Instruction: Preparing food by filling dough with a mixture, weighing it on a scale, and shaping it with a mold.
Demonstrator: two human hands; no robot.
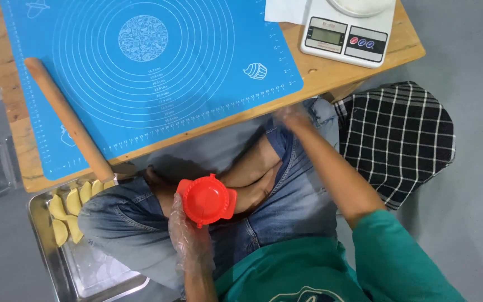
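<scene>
Gloved left hand [188, 237] clasping a red round dumpling press [206, 199] over the lap; right hand [290, 116] blurred at desk [331, 70] edge, grip undeterminable.

grey floor [476, 67], low wooden table [403, 47]

The scene is seen from a single head-worn camera, aimed almost straight down over the wearer's crossed legs. The low wooden counter [320, 70] is taken in at the top of the frame and the grey floor [476, 84] at the sides, all at close, arm's-length range.
</scene>
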